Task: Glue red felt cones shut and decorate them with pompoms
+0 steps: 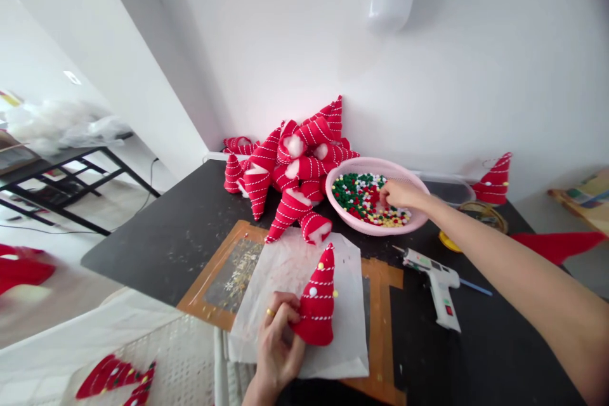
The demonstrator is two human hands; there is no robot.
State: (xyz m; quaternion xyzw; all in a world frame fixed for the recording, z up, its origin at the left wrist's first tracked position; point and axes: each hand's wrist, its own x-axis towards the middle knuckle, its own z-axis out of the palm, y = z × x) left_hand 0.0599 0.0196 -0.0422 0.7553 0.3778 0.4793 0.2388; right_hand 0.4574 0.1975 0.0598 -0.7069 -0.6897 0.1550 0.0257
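Observation:
My left hand (280, 336) grips a red felt cone (320, 304) near its base. White twisted cord winds round this cone, and a few white and yellow pompoms sit on it. Further back, my right hand (392, 193) dips its fingertips, drawn together, among small pompoms (354, 193) in red, green, white and yellow. Whether a pompom is between those fingers is hidden. The pompoms lie in a pink plastic basket (345, 222). Below the cone is a white paper sheet (285, 273) on the black table (157, 247).
A pile of stuffed red cones (304, 165) leans against the wall. The hot glue gun (435, 279) lies under my right forearm. One decorated cone (495, 181) stands at the far right; others (111, 374) rest in a white crate (181, 355) at lower left. Brown tape (380, 330) borders the paper.

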